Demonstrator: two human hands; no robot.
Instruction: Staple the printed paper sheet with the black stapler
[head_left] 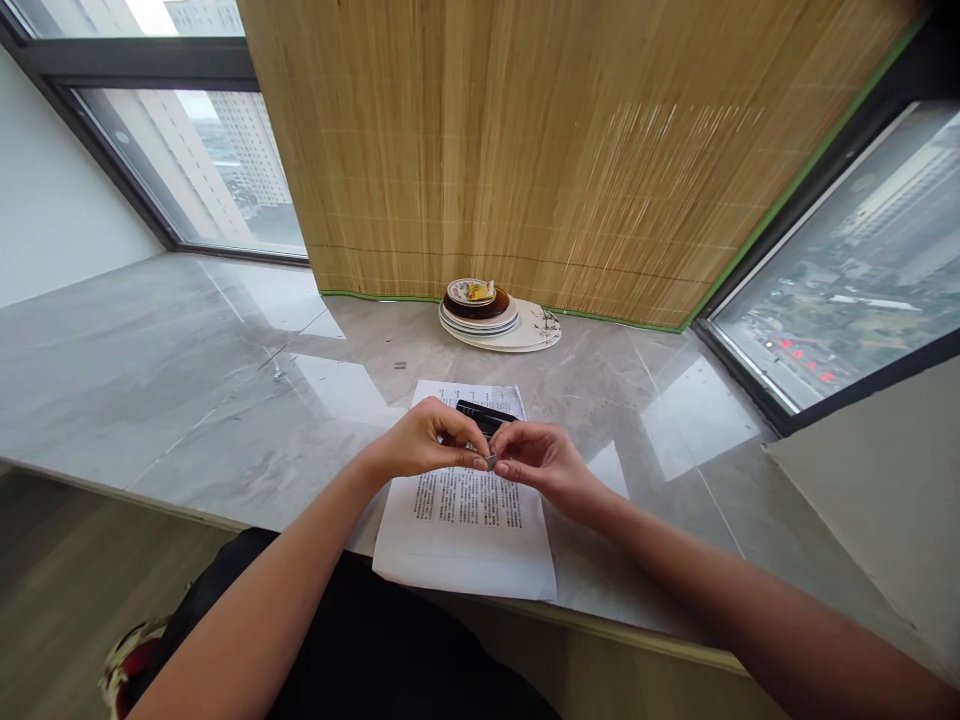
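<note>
My left hand [435, 440] and my right hand [544, 460] meet above a printed sheet of paper [465, 550]. Between their fingertips is a tiny grey metallic piece [491, 461], pinched from both sides; it is too small to name for certain. Just behind the fingers, a black object [486, 413], perhaps a stapler, lies on the upper part of the paper, partly hidden by my hands. The paper reaches over the front edge of the grey stone ledge [300, 430].
Stacked plates [480, 318] with a small yellow packet [480, 290] on top rest on an oval mat [536, 328] at the back. Small grey strips [400, 365] lie left of them. A bamboo blind [480, 150] hangs behind, with windows either side.
</note>
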